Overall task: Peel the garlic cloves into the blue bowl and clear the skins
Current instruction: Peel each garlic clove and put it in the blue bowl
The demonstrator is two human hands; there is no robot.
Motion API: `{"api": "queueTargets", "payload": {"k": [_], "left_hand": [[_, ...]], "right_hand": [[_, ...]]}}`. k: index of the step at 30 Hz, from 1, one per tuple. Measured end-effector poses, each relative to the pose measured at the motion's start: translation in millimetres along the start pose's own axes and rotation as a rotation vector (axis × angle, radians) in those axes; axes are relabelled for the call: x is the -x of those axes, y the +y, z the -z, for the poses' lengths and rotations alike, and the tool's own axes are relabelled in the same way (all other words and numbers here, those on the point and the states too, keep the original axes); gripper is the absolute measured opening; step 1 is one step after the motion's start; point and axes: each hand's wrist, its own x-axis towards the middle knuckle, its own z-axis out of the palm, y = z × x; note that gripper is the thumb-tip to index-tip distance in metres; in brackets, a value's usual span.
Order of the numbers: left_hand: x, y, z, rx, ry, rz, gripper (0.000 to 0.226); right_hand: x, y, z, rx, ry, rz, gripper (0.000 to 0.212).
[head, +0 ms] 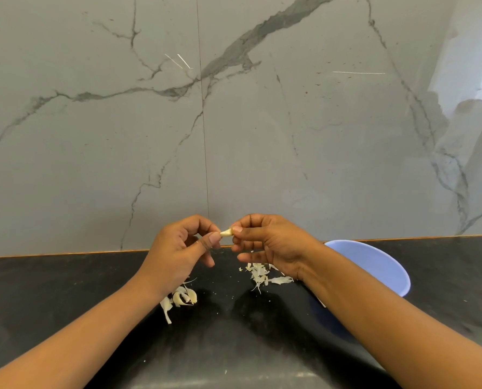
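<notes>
A small pale garlic clove [226,232] is held in the air between both hands above the black counter. My left hand [178,254] pinches its left end with thumb and fingers, and my right hand [267,245] pinches its right end. The blue bowl [380,265] sits on the counter to the right, partly hidden behind my right forearm; its inside is out of sight. A heap of loose skins [262,275] lies below my right hand. More garlic pieces with skin [182,299] lie under my left wrist.
The black counter [65,290] ends at a grey marble wall [234,122] close behind the hands. Small skin crumbs are scattered across the counter between my forearms.
</notes>
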Motion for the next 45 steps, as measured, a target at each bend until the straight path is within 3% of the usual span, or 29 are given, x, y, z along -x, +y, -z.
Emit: {"api": "queueTargets", "payload": {"k": [7, 13, 16, 20, 23, 27, 31, 35, 45], "left_hand": [[-3, 3, 5, 0.325, 0.103, 0.197, 0.011], [6, 8, -10, -0.039, 0.059, 0.103, 0.005], [7, 8, -16, -0.224, 0.027, 0.02, 0.012], [8, 9, -16, -0.342, -0.029, -0.091, 0.018], [8, 11, -14, -0.362, 0.022, -0.062, 0.015], [5, 12, -10, -0.2, 0.116, 0.091, 0.031], [2, 17, -6, 0.155, 0.106, 0.311, 0.018], [3, 23, -6, 0.367, 0.128, 0.418, 0.014], [4, 22, -6, 0.39, 0.154, 0.411, 0.033]], "right_hand": [[1, -12, 18, -0.046, 0.067, 0.081, 0.003], [4, -15, 21, -0.002, 0.047, 0.019, 0.006], [5, -19, 26, 0.003, 0.098, 0.052, 0.006], [7, -21, 29, 0.066, 0.116, 0.069, 0.004], [7, -22, 28, 0.106, 0.127, 0.071, 0.007], [8, -18, 22, 0.15, 0.105, 0.133, 0.01], [9, -10, 8, 0.294, 0.083, 0.302, 0.005], [7, -1, 0, 0.546, 0.173, 0.513, 0.007], [0, 11, -5, 0.823, 0.375, 0.722, 0.009]]}}
